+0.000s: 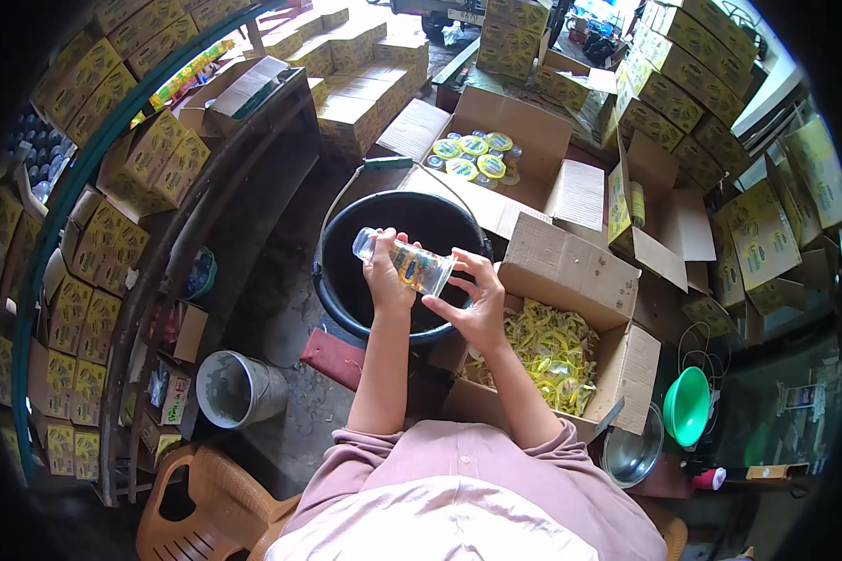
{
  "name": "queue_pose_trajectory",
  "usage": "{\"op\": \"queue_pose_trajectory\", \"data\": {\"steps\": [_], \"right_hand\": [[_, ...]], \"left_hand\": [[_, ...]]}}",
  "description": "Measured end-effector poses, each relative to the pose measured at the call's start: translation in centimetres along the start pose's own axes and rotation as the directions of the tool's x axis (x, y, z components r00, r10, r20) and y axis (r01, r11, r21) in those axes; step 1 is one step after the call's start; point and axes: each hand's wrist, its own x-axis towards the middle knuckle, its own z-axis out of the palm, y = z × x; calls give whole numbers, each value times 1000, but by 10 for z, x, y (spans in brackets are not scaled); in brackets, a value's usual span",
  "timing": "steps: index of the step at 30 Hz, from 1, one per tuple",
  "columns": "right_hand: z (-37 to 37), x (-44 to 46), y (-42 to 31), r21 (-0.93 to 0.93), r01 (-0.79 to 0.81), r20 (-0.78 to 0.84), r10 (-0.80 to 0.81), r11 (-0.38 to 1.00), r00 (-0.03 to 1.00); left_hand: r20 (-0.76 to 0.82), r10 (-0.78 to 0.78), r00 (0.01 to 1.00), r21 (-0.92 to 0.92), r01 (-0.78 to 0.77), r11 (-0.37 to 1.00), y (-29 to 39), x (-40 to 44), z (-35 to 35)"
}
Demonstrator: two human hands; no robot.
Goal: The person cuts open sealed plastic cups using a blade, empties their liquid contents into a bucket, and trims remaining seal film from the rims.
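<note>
A clear plastic container (412,266) with a colourful printed label is held tilted over a large black bucket (346,220). My left hand (388,273) wraps round its middle, near the end that points up and left. At the other end, the fingers and thumb of my right hand (474,301) grip the rim. The inside of the bucket is dark, and no contents can be made out. Right of the bucket, an open carton (571,262) holds a heap of yellow wrappers (557,360). Behind the bucket, another open carton (533,126) holds containers with yellow round lids (474,145).
Stacked yellow printed boxes (70,374) line the left side, and more boxes (688,84) rise at the right. A grey bucket (241,390) and a brown plastic chair (220,505) stand at lower left. A green bowl (687,407) is at lower right.
</note>
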Motion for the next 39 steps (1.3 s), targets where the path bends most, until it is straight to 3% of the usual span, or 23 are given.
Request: {"op": "queue_pose_trajectory", "data": {"steps": [8,12,13,14,15,17,18,20,22,23,24,27,28,30,36,39], "right_hand": [[1,2,-1,-198,154,-20,-161,968,987],[-22,1,0,-279,270,-76,-302,922,950],[-31,1,8,-204,193,-145,-225,960,964],[-44,1,10,-265,141,-77,-167,954,983],[-47,8,16,-191,116,-78,-133,975,988],[-49,9,19,-123,30,-99,-42,992,994],[-52,8,19,8,-56,-131,57,998,990],[-61,10,18,272,-131,-178,184,953,967],[-66,12,17,411,-115,-182,205,904,962],[-68,12,15,446,-110,-187,213,888,959],[-68,11,12,480,-108,-190,224,870,956],[-70,9,8,579,-214,-65,306,787,950],[-70,9,6,620,-248,-24,334,744,942],[-72,8,16,678,-291,58,346,676,937],[-59,-4,16,739,-408,195,409,537,892],[-59,-7,21,683,-465,267,400,563,877]], "left_hand": [[23,-255,967,-48,256,965,1,9,-10],[-231,-145,962,12,151,988,6,56,-42],[-195,-162,967,-67,152,986,22,59,-49],[-145,-169,975,-146,148,978,33,67,-49],[-190,-100,977,-42,94,995,37,53,-23],[-89,-37,995,97,45,994,33,51,-25],[-56,19,998,148,-10,989,35,51,-16],[183,142,973,416,-208,885,46,27,1],[373,-24,928,519,-187,834,49,19,-1],[486,-40,873,626,-316,713,44,21,-6],[532,-108,840,567,-259,782,41,8,2],[740,-177,649,463,-300,834,24,4,6],[758,-193,623,413,-228,882,22,3,7],[758,-134,638,275,-127,953,14,3,7],[735,-81,673,67,46,997,2,2,0],[705,-67,706,85,9,996,4,2,-4]]}}
